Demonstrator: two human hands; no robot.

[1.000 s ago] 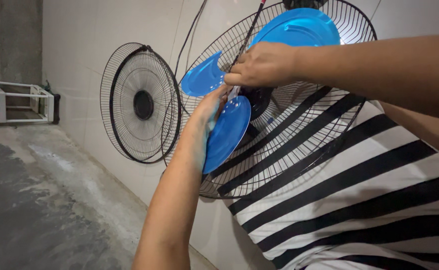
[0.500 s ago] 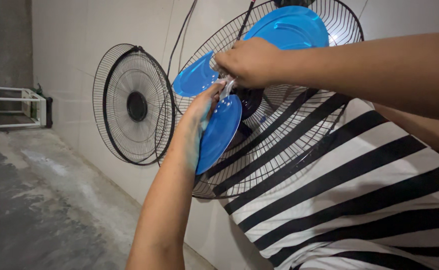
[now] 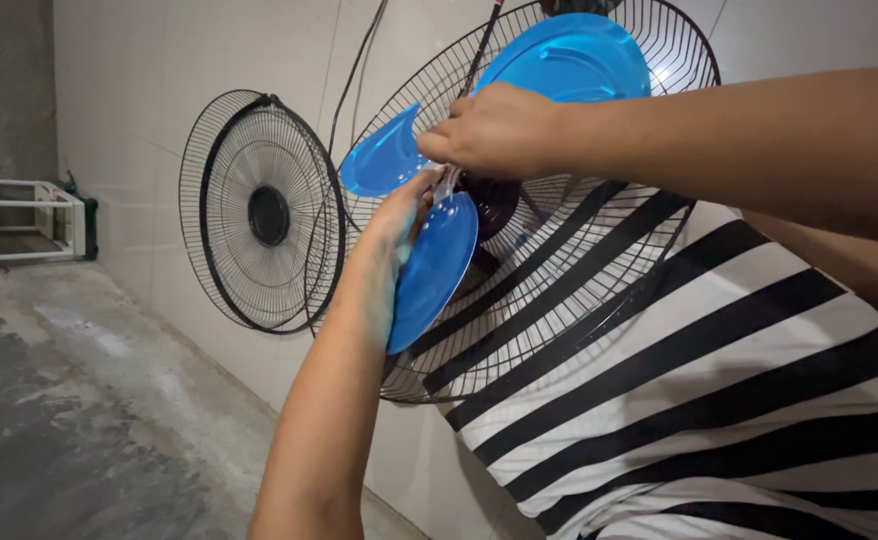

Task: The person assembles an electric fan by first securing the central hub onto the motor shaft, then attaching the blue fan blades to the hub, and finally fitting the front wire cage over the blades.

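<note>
At upper centre of the frame, the blue fan blade was seated against the rear grille. Its hub was pinched by the right hand; the left hand was pressed to it, fingers together. The front grille, at left, judged unfitted.

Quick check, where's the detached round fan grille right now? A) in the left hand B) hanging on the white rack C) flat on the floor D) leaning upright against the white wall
D: the detached grille stands on edge against the white wall, away from both hands.
</note>
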